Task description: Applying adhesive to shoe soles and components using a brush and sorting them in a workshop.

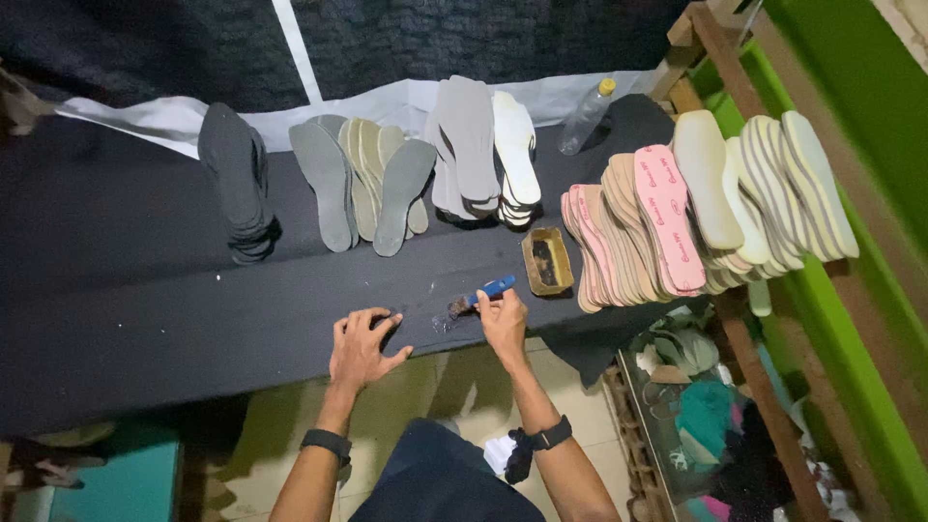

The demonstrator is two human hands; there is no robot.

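My right hand (505, 324) grips a small brush with a blue handle (482, 293); its bristles touch the black table top (145, 290) near the front edge. My left hand (361, 349) rests flat on the table just left of the brush, fingers spread, holding nothing. A small brown rectangular tin (547, 261) with dark glue-like contents stands just right of the brush. Both wrists wear dark bands.
Rows of shoe insoles lean along the back: black (237, 184), grey and beige (367, 184), grey and white (483, 145), pink and tan (667, 217). A clear plastic bottle with a yellow cap (585, 116) lies behind. A wooden rack (764, 387) and a green wall are at right.
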